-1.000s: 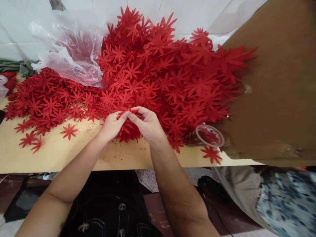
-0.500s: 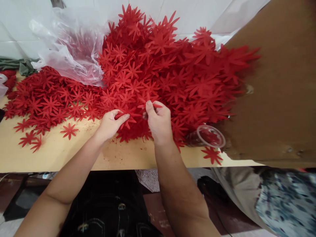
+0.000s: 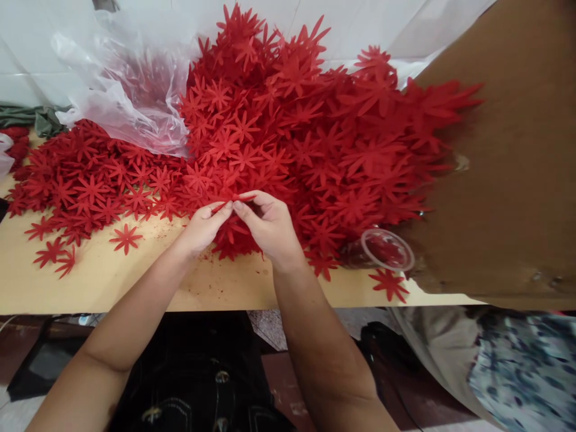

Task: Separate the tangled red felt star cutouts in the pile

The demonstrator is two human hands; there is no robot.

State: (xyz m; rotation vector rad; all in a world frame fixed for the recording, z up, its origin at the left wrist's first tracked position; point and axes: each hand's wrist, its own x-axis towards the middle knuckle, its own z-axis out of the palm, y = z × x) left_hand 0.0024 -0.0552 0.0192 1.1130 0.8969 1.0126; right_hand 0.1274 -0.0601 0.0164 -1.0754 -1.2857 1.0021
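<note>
Your left hand (image 3: 202,228) and right hand (image 3: 267,225) meet at the near edge of the big heap (image 3: 306,138) on the table (image 3: 103,282); fingertips of both pinch one red flower cutout (image 3: 231,199); the grip is narrow, closed on it; judged by the heap, most cutouts remain unhandled; a plastic bag (image 3: 121,90), clear cup (image 3: 387,249) and cardboard (image 3: 513,150) lie nearby.
</note>
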